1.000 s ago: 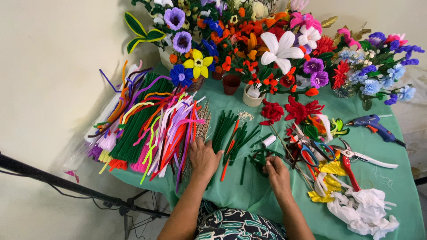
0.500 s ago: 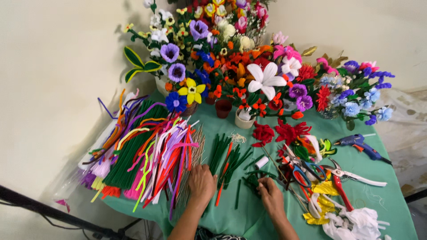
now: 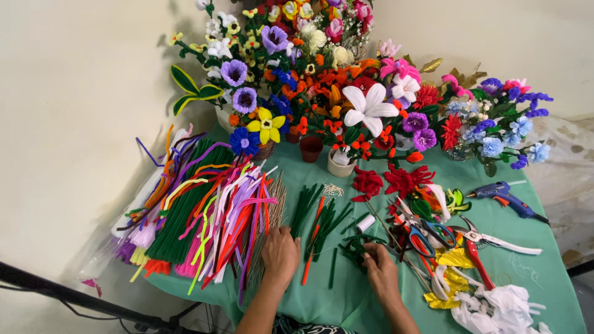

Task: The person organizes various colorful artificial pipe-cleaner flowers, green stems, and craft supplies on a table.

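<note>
On the green table (image 3: 532, 272), thin sticks (image 3: 272, 210) lie under the left hand (image 3: 279, 252).

no labels, signs or screens in view. only packaging: clear plastic wrap (image 3: 133, 213) around the pipe cleaner bundles at the table's left edge, thin and see-through, partly hidden under the stems; can't tell any print on it.

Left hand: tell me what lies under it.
The left hand rests on a bundle of thin tan sticks on the green cloth. The stick ends beneath the palm are covered. Coloured pipe cleaners lie beside it.
</note>
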